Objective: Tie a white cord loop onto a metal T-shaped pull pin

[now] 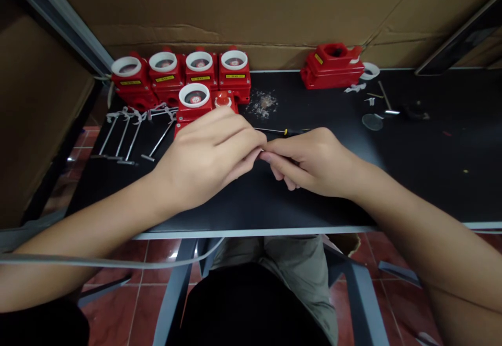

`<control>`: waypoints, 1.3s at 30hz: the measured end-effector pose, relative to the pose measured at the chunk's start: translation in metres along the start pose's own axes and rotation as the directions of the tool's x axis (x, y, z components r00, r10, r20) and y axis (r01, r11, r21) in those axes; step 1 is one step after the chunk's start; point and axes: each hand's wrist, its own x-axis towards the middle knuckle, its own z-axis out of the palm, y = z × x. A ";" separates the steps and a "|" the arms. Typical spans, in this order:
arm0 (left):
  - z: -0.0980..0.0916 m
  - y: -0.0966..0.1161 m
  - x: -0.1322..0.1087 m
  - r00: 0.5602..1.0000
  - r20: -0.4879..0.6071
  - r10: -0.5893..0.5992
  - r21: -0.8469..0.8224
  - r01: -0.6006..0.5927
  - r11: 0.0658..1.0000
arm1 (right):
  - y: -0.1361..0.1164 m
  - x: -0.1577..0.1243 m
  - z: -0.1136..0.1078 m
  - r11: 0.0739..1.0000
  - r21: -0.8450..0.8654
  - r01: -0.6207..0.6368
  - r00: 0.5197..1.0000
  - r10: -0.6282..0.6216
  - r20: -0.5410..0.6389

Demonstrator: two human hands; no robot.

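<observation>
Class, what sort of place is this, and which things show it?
Probably an assembly workbench: identical red switch boxes lined up, loose metal pins beside them, a screwdriver on the black table.

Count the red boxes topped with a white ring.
5. Four stand in a row at the back left: box one, box two, box three, box four. The fifth box sits in front, beyond the left hand. Hands may hide more.

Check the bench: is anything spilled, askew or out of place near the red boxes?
Yes. Pale crumbs lie scattered on the black table just right of the grouped red boxes. One red box sits apart at the back right, lacking the white ring the others carry; a loose white ring lies beside it.
</observation>
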 end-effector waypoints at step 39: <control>0.005 0.006 -0.006 0.997 -0.075 -0.023 -0.142 0.012 0.990 | 0.019 0.001 -0.007 0.955 0.237 -0.180 0.958 0.225 -0.179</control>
